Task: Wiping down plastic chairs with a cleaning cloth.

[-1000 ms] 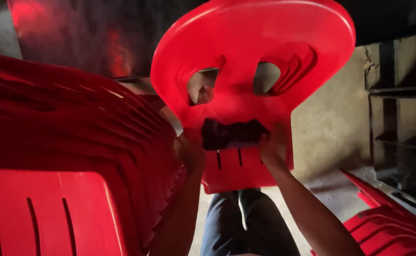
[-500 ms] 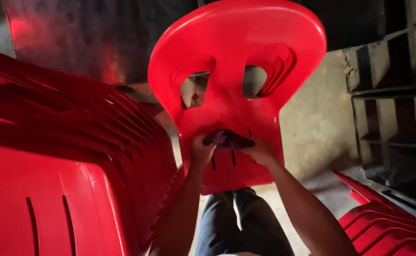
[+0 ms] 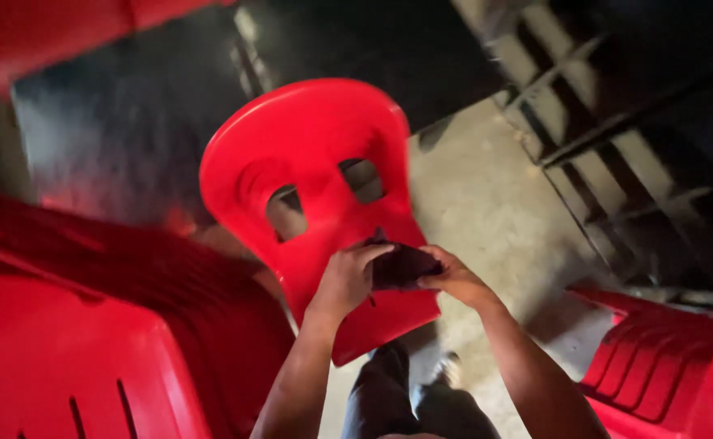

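A red plastic chair hangs in front of me with its rounded backrest pointing away and two openings in the back. My left hand and my right hand both grip the chair low on its back panel. Between the two hands lies a dark patch, a cloth or an opening, I cannot tell which. My legs in dark trousers show below the chair.
A tall stack of red chairs fills the left side. Another stack of red chairs lies at the lower right. A dark metal rack stands at the upper right. Grey concrete floor runs between them.
The chair has tilted and swung lower and further away from me. The view has turned, showing more floor and rack. Both hands keep their hold on the chair.
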